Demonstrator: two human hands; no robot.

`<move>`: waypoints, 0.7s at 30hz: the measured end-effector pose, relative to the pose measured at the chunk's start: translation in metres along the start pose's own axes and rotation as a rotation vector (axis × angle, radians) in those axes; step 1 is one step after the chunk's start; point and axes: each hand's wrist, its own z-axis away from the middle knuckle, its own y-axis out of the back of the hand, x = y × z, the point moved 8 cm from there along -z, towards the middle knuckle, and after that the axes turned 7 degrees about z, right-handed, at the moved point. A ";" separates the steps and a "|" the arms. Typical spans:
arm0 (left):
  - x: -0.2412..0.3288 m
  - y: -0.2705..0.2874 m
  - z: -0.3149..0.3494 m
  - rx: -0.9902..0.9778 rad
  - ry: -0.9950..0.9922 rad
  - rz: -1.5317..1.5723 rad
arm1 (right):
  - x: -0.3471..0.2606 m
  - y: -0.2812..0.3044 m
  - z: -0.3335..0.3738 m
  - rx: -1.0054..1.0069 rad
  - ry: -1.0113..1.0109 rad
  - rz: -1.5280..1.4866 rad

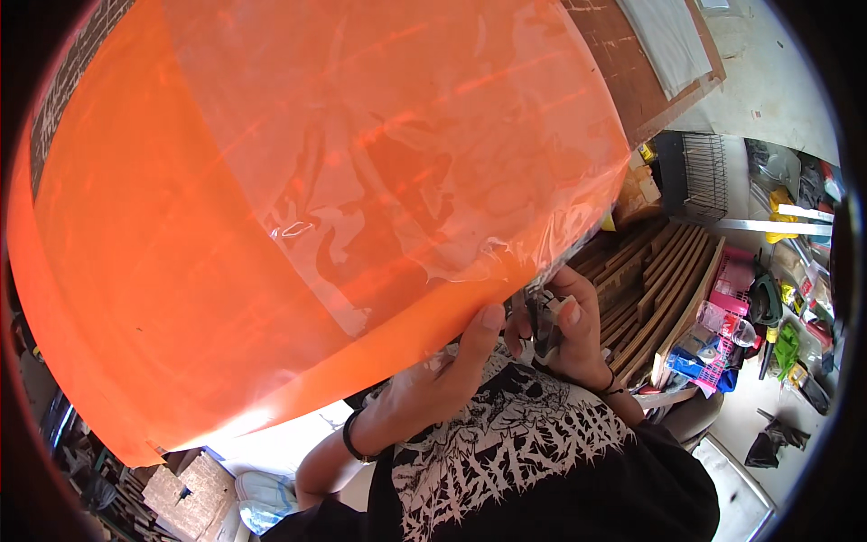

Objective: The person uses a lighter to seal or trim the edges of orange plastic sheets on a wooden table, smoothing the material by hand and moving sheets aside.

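in the head camera's view, a person in a black t-shirt [542,488] with a white graphic works with both hands at the near edge of a broad orange sheet [135,271]. the sheet spreads across the left and upper middle, its right part covered by a wrinkled clear film [388,154] that catches the light.

the right hand [578,330] is beside the sheet's near right edge, its fingers closed around a small dark metal tool [544,327] whose kind is hard to make out. the left hand [452,370], a dark bracelet [350,436] at its wrist, reaches up to the near edge, thumb raised just beside the tool; its other fingers are largely hidden, and whether they are pinched together or apart cannot be told.

to the right of the hands, curved brown strips [664,280] stand in a close row, next to a pink basket [727,298] of mixed items. a wire rack [704,176] is above them, near a brown board [619,54] bearing a white sheet [664,41]. at lower left, a tan block [190,497] sits beside a pale plastic bag [264,501].
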 end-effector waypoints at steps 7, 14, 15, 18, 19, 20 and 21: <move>-0.015 -0.006 -0.008 -0.086 -0.008 0.174 | 0.002 -0.001 -0.001 -0.023 -0.034 0.002; -0.027 -0.009 -0.011 -0.003 -0.007 0.223 | -0.001 0.000 -0.003 0.064 -0.003 -0.023; -0.028 -0.009 -0.010 0.011 -0.014 0.199 | 0.000 0.001 -0.004 0.065 -0.005 -0.020; -0.031 -0.007 -0.007 0.060 -0.011 0.193 | -0.002 -0.007 -0.005 0.011 0.021 -0.030; -0.032 -0.007 -0.006 0.058 -0.013 0.197 | -0.002 -0.008 -0.005 0.026 0.024 -0.035; -0.032 -0.006 -0.005 0.074 -0.040 0.188 | -0.002 -0.009 -0.005 0.042 0.028 -0.039; -0.031 -0.006 -0.005 0.089 -0.068 0.177 | -0.003 -0.008 -0.005 0.044 0.032 -0.034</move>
